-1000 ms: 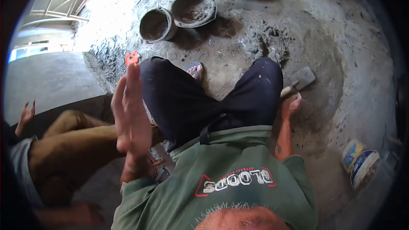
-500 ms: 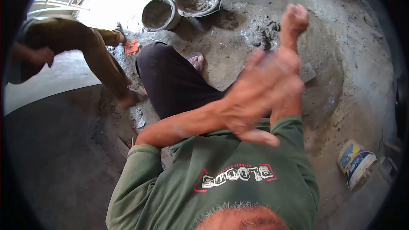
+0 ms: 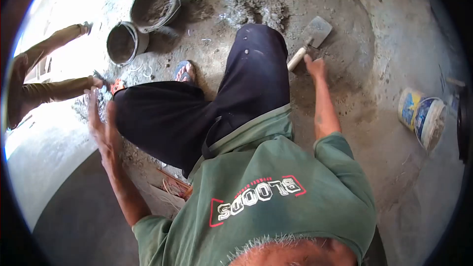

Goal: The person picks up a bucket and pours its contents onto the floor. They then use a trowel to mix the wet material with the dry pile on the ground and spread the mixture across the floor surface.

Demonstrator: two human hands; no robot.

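Observation:
Raised at the left, beside my bent left knee, my left hand (image 3: 102, 125) is open with its fingers apart and holds nothing. On the other side, my right hand (image 3: 316, 66) is low over the floor, right next to the wooden handle of a trowel (image 3: 319, 30). Its thumb side points at the handle; the other fingers are mostly hidden, so a grip cannot be made out. The trowel's flat blade points away from me. Wet mortar (image 3: 256, 7) is spread on the floor beyond my right knee.
Two dark buckets, a larger one (image 3: 155, 6) and a smaller one (image 3: 123, 44), hold grey material at the upper left. Another person's legs (image 3: 54, 91) are at the far left, near an orange-red object (image 3: 117, 86). A labelled bucket (image 3: 422, 119) leans at the right.
My left hand has moved from across my right forearm out to the left. My right arm has lowered beside the trowel, whose handle now shows. The view has shifted and my knees appear farther apart.

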